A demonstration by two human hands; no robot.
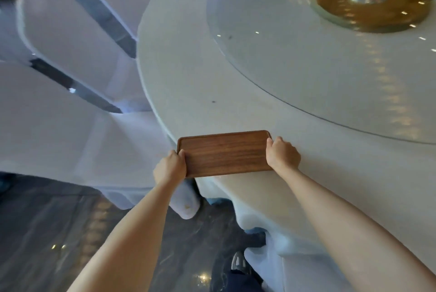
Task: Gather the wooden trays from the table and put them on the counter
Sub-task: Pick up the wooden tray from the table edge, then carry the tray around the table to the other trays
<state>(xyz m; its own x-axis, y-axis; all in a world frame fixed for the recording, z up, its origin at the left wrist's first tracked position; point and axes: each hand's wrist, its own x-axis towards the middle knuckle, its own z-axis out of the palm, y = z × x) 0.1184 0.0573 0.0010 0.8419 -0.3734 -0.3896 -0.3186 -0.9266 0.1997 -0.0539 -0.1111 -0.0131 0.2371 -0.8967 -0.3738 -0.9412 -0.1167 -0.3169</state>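
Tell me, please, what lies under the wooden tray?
The white-clothed table, near its edge, lies under the wooden tray. Whether the tray touches it or hides anything beneath cannot be seen.

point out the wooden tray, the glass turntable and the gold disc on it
wooden tray [225, 153], head view, middle of its top face
glass turntable [295, 56], head view, bare glass left of centre
gold disc [335, 12], head view, its gold ring

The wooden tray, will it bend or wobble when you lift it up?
Probably not. The wooden tray looks like one flat, solid board, so it should stay stiff. It seems thin and empty, so likely light. The left hand and right hand grip its two short ends, which should keep it level, though its smooth surface could be a bit slippery.
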